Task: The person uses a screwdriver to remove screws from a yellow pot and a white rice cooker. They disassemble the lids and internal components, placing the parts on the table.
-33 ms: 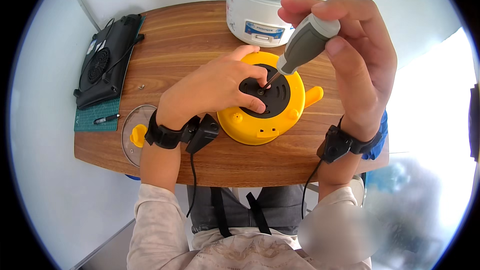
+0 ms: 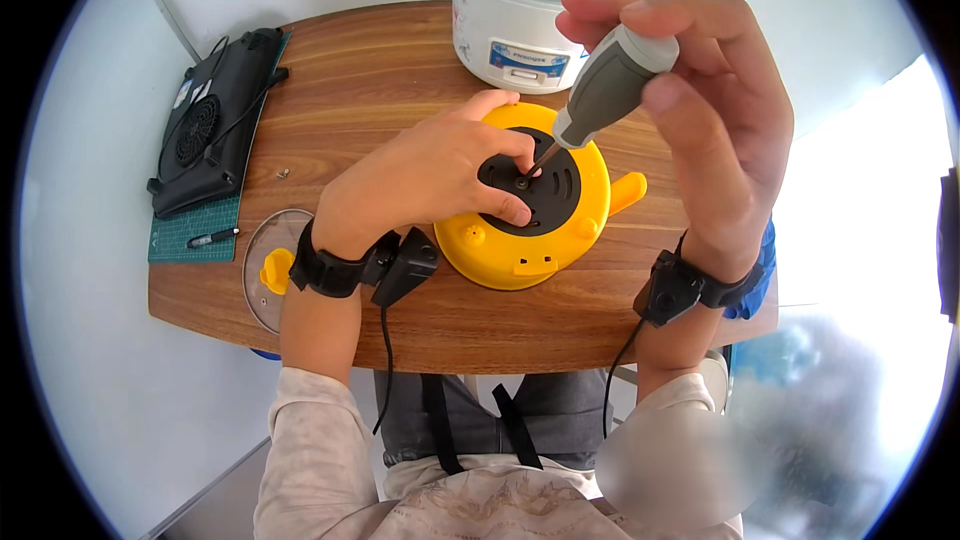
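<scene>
A round yellow plastic housing [image 2: 500,265], probably an upturned small appliance, sits on the table with its black vented centre plate [image 2: 545,215] facing up and a yellow handle jutting right. My left hand [image 2: 440,165] lies spread across it, one finger at the far rim. The thumb rests on the black plate, apart from the bent index finger, which is beside the shaft of a grey screwdriver [image 2: 608,85]. My right hand [image 2: 715,90] grips its thick handle by the fingertips. The screwdriver leans right, its tip at a screw [image 2: 522,183] in the plate's middle.
Behind the housing stands a white rice cooker [image 2: 515,30]. At left, a black device with a fan [image 2: 200,130] lies on a green cutting mat [image 2: 170,240] with a pen [image 2: 212,238]. Small screws [image 2: 283,174] and a clear lid [image 2: 255,305] with a yellow knob lie nearby.
The fingers of my right hand have shifted very slightly on the screwdriver handle, whose top tilts a touch left. My left hand and the housing look unmoved.
</scene>
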The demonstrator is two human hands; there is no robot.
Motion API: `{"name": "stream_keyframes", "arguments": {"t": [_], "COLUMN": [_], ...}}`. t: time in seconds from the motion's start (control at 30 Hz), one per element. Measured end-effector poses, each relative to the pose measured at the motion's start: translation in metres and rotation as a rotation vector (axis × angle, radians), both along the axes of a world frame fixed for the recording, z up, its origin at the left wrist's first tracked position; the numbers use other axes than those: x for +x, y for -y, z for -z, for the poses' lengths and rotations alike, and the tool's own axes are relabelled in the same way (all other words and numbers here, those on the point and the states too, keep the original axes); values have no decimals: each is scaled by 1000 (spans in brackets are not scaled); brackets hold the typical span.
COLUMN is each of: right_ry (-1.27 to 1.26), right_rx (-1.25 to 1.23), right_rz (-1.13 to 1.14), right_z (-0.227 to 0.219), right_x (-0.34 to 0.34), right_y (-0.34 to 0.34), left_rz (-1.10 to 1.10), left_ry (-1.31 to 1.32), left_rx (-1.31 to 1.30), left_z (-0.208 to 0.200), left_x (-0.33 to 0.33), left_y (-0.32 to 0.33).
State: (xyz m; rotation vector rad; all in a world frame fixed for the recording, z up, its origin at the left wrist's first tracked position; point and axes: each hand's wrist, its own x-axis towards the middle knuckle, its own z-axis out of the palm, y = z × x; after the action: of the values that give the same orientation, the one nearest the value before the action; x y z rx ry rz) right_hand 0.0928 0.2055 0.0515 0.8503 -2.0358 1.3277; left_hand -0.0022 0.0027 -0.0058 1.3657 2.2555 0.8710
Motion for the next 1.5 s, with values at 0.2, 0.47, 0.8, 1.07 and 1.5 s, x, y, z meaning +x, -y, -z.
{"name": "stream_keyframes", "arguments": {"t": [0.2,0.47,0.8,1.07,1.5], "right_ry": [26,-2,-22,-43,-233], "right_rx": [-2,20,-87,27,-78], "right_rz": [37,74,56,-64,85], "right_z": [1,5,8,1,15], "right_x": [5,5,1,3,3], "right_y": [7,6,6,6,26], "left_rz": [-12,-6,-12,30,8], "left_ry": [-38,-53,-84,-77,-65], "left_rx": [-45,-91,-102,3,19], "left_z": [-1,-4,-5,3,4], "left_x": [1,2,2,-1,-1], "left_y": [1,0,0,2,2]}}
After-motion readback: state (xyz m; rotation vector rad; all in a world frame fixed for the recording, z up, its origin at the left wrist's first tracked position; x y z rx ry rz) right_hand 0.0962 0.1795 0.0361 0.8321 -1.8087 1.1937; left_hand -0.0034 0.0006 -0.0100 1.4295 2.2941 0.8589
